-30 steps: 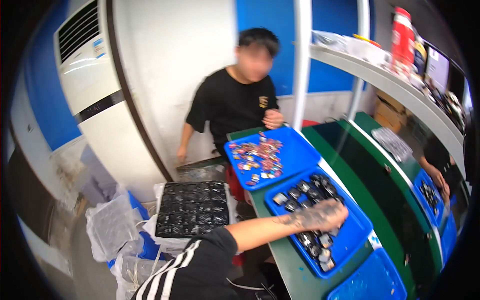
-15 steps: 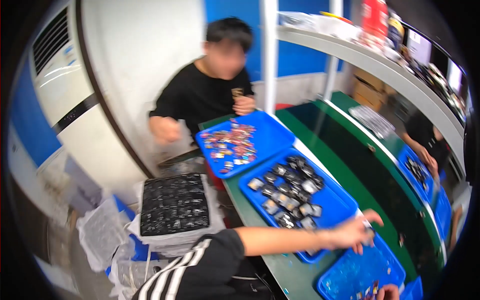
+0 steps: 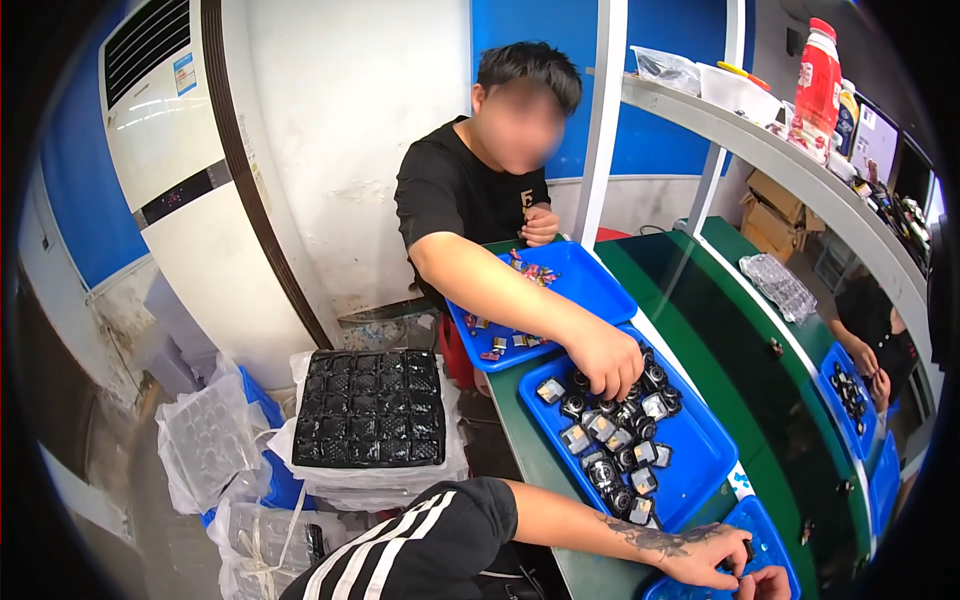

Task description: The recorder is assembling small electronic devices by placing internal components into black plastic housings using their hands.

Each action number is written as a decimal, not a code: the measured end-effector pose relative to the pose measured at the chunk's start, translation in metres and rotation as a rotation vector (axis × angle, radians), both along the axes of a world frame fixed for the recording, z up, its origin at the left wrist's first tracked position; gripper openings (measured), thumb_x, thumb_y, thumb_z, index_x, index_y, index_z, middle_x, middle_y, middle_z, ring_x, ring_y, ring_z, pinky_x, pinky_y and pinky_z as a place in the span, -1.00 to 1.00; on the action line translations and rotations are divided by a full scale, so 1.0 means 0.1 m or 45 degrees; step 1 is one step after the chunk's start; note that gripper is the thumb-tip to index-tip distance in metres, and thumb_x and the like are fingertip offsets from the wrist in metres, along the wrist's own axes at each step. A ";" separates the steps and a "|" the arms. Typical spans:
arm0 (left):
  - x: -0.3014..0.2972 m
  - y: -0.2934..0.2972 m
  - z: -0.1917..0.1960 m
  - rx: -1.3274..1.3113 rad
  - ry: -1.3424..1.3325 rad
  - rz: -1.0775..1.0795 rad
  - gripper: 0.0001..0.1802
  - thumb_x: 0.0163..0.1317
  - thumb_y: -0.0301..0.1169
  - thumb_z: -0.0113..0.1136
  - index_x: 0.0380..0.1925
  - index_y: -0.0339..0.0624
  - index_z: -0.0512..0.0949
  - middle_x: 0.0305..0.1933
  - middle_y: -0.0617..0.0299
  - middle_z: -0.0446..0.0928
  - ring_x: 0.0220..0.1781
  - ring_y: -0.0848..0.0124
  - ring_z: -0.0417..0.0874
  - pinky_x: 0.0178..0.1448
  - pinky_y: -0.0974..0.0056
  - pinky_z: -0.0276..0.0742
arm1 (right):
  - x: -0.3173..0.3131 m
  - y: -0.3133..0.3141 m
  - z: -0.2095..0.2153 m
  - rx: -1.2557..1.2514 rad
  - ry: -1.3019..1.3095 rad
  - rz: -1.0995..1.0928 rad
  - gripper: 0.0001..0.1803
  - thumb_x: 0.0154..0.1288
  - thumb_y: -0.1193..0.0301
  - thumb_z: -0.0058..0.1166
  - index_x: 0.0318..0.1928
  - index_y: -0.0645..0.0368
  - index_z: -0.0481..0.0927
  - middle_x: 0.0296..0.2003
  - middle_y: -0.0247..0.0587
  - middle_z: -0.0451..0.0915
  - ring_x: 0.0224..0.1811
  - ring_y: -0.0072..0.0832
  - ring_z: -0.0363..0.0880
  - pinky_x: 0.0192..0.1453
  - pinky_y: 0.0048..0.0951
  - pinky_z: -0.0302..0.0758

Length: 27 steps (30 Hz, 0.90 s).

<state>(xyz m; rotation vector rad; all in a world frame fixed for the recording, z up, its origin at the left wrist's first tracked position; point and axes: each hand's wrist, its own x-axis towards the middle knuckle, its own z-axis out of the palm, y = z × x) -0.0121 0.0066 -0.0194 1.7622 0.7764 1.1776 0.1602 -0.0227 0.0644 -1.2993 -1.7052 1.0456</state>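
- Head view: left hand [image 3: 705,553], tattooed forearm, over the lower blue tray [image 3: 775,535]; fingers pinched on a small dark piece [image 3: 748,549], mostly hidden.
- Right hand [image 3: 768,583] only partly in, at the bottom edge, fingertips up against the left hand; cannot tell if it grasps anything.
- Middle blue tray [image 3: 705,465] on the green tabletop [image 3: 535,460]: loose heap of small black devices [image 3: 620,430], some showing round lens-like fronts, others pale square faces; right part bare.
- Co-worker [image 3: 435,190] in black T-shirt, across the corner: one arm stretched over the upper blue tray [image 3: 605,290], that hand [image 3: 608,362] down at the heap, fingers bent, grip unclear; other hand [image 3: 540,225] curled near the chest.
- Upper tray: small multicoloured parts [image 3: 530,268], partly behind that arm.
- Left of tabletop: black sheet of square cells [image 3: 370,410] on a white stack; clear plastic trays [image 3: 215,440] beside it.
- Right: second person's hands [image 3: 862,355] at another blue tray [image 3: 865,440]; clear moulded tray [image 3: 780,285] nearby.
- Shelf [image 3: 700,110] above: red bottle [image 3: 818,80], white tubs [image 3: 735,92].
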 end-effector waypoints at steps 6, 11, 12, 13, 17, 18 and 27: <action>-0.11 -0.03 0.19 -0.069 -0.028 -0.058 -0.77 -0.02 -0.31 0.35 -0.59 -0.17 0.51 -0.33 0.07 0.51 -0.20 0.24 0.55 -0.03 0.20 0.44 | -0.02 0.09 -0.07 0.007 -0.056 0.068 -0.96 0.29 0.57 0.10 -0.32 0.25 0.51 -0.42 -0.37 0.52 -0.38 -0.66 0.43 -0.27 -0.65 0.39; -0.02 0.01 0.01 -0.336 -0.209 0.016 -0.77 -0.04 -0.36 0.36 -0.64 -0.23 0.51 -0.41 0.16 0.50 -0.25 0.44 0.53 -0.18 0.32 0.44 | -0.06 0.16 -0.11 0.036 -0.038 0.084 -0.96 0.33 0.55 0.06 -0.29 0.26 0.50 -0.38 -0.31 0.53 -0.32 -0.61 0.45 -0.22 -0.59 0.42; 0.01 0.04 -0.02 -0.432 -0.258 -0.070 -0.80 -0.01 -0.37 0.35 -0.61 -0.22 0.52 -0.37 0.15 0.49 -0.21 0.39 0.53 -0.12 0.30 0.43 | -0.05 0.18 -0.12 0.105 -0.091 0.069 -0.95 0.34 0.55 0.05 -0.29 0.28 0.49 -0.36 -0.28 0.52 -0.28 -0.58 0.46 -0.19 -0.55 0.43; 0.01 0.05 -0.04 -0.533 -0.304 -0.160 -0.82 0.01 -0.38 0.34 -0.57 -0.20 0.53 -0.34 0.13 0.49 -0.17 0.35 0.53 -0.07 0.28 0.43 | -0.05 0.16 -0.13 0.091 -0.088 0.065 -0.95 0.34 0.55 0.05 -0.29 0.28 0.49 -0.36 -0.28 0.52 -0.28 -0.58 0.46 -0.19 -0.55 0.43; 0.23 0.15 -0.45 0.036 -0.249 0.260 -0.86 0.08 -0.39 0.30 -0.49 -0.18 0.53 -0.27 0.11 0.47 -0.08 0.23 0.50 0.06 0.23 0.39 | -0.17 0.11 -0.03 0.395 -0.404 0.064 -0.92 0.34 0.53 0.05 -0.30 0.31 0.47 -0.35 -0.17 0.50 -0.29 -0.48 0.44 -0.16 -0.49 0.44; 0.25 0.18 -0.48 -0.013 -0.242 0.248 -0.86 0.10 -0.39 0.28 -0.47 -0.17 0.52 -0.26 0.11 0.47 -0.06 0.18 0.47 0.09 0.20 0.36 | -0.19 0.10 -0.01 0.634 -0.567 0.097 -0.91 0.33 0.53 0.06 -0.30 0.30 0.48 -0.37 -0.16 0.49 -0.31 -0.48 0.43 -0.16 -0.48 0.44; 0.12 0.22 -0.24 -0.145 -0.363 0.378 -0.86 0.11 -0.41 0.27 -0.46 -0.22 0.52 -0.31 0.15 0.50 -0.16 0.28 0.50 -0.07 0.26 0.40 | 0.19 0.37 0.14 0.756 -1.002 0.290 -0.79 0.18 0.62 0.02 -0.16 0.26 0.59 -0.33 0.09 0.58 -0.30 -0.01 0.57 -0.18 -0.18 0.51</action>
